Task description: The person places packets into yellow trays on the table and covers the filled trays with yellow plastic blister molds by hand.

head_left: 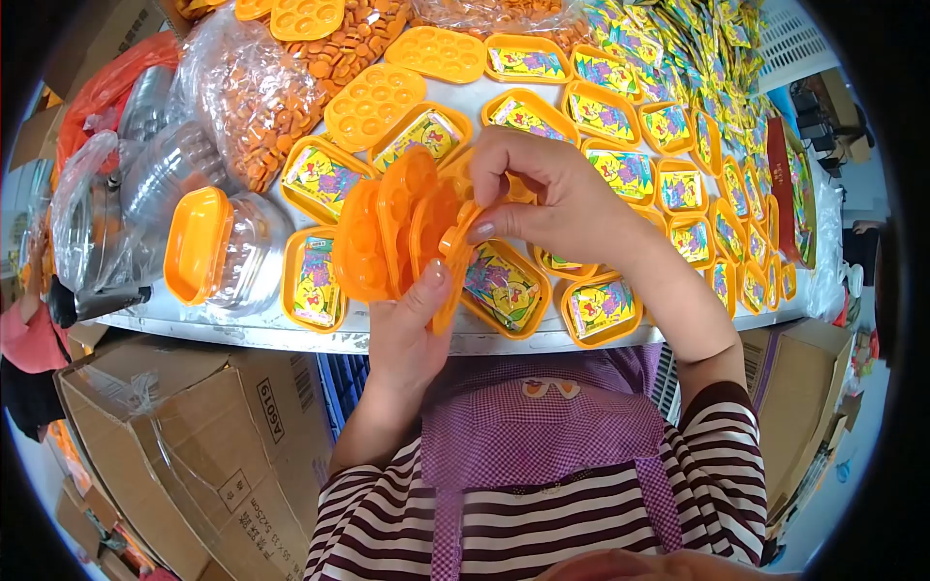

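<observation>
My left hand (415,324) is closed round the lower end of several orange plastic mold trays (395,228) with round hollows, fanned apart above the table's front edge. My right hand (542,189) pinches the edge of the nearest mold tray, thumb and fingers pressed together; a small orange piece shows beside the fingertips. Just beneath my hands lies an orange tray (504,290) with a yellow printed packet in it. Another packet-filled tray (315,278) stands left of my left hand.
Rows of packet-filled trays (620,174) cover the table's right side. Loose yellow packets (668,44) are heaped at the back right. Bags of orange caps (257,126) and stacked clear containers (179,174) stand left. Cardboard boxes (184,426) flank me below the table edge.
</observation>
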The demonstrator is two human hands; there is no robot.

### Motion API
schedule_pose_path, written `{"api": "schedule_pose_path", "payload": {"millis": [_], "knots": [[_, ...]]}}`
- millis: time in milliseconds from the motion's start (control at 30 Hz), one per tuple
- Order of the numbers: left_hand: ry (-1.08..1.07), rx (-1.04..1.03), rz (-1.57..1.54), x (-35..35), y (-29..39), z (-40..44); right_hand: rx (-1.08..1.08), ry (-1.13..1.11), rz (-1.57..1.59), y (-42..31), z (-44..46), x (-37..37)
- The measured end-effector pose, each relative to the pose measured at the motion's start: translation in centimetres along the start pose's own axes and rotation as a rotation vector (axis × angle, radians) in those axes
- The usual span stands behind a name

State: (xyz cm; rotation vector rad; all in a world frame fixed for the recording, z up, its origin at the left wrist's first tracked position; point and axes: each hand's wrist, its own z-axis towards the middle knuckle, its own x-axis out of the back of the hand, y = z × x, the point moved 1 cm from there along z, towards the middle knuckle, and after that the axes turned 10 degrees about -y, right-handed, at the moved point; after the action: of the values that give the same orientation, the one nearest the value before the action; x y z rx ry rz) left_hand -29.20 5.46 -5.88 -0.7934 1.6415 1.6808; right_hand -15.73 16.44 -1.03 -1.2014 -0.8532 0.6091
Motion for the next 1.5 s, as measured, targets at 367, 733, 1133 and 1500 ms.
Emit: {"api": "schedule_pose_path", "payload": {"millis": [367, 733, 1133, 1500], "knots": [[-0.021, 0.083, 0.036, 0.6, -0.1, -0.2, 0.227, 0.026, -0.442, -1.3, -0.7, -0.4], [-0.032, 0.136, -0.026, -0.9, 0.6, -0.9, 0.050, -0.018, -0.379, -1.9, -1.7, -0.9], [0.090, -0.216, -0.060, 2.6, 5.8, 0.3, -0.136, 0.468, -0.257, 4.4, 4.2, 5.5], [0.106, -0.218, -0.041, 2.6, 6.0, 0.0, -0.050, 0.359, -0.760, 7.9, 6.7, 3.5]]}}
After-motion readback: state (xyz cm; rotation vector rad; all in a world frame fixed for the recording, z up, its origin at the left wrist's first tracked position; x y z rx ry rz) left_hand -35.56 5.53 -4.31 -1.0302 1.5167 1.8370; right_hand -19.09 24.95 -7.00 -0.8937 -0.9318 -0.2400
